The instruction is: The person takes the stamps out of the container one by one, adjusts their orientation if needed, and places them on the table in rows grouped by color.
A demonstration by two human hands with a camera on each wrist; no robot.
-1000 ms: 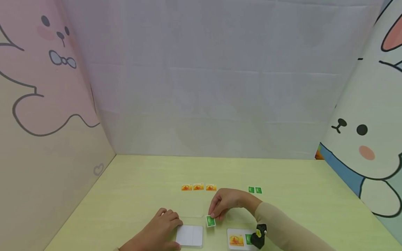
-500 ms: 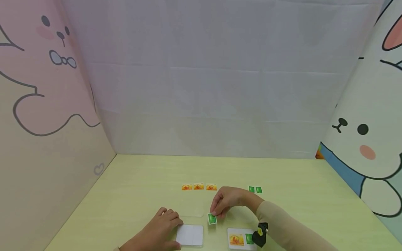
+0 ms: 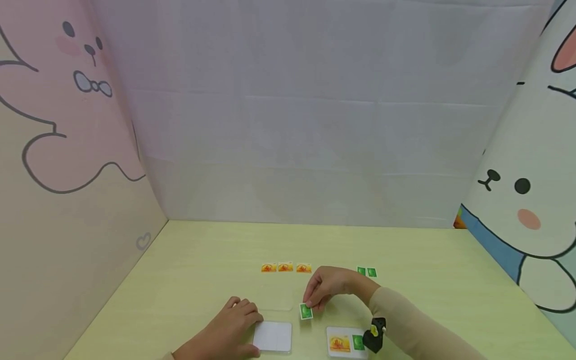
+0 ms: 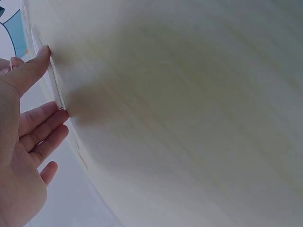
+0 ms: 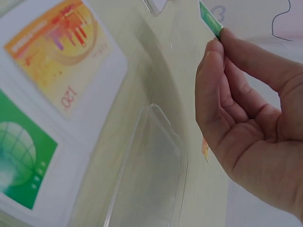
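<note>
My right hand (image 3: 326, 286) pinches a small green stamp (image 3: 306, 311) between thumb and index finger, above the table and right of a white card in a clear case (image 3: 272, 336). In the right wrist view, the pinched green stamp (image 5: 211, 20) shows a white border. My left hand (image 3: 227, 325) holds that case at its left side, thumb at the near corner and fingers at the far one. The left wrist view catches the case edge-on (image 4: 56, 85) between them. Right of it lies another white card (image 3: 346, 331) bearing an orange stamp (image 3: 339, 343) and a green one (image 3: 358, 342).
Farther back lie three orange stamps (image 3: 285, 267) in a row and two green stamps (image 3: 371, 272) to their right. A clear plastic cover (image 5: 151, 165) lies beyond the stamped card. Another faint clear cover (image 3: 275, 308) lies behind the white case. Cloth walls enclose the table (image 3: 202, 260).
The right hand has lifted the green stamp slightly, up and away from the white case. The left hand keeps its place on the case. The head view has shifted a little.
</note>
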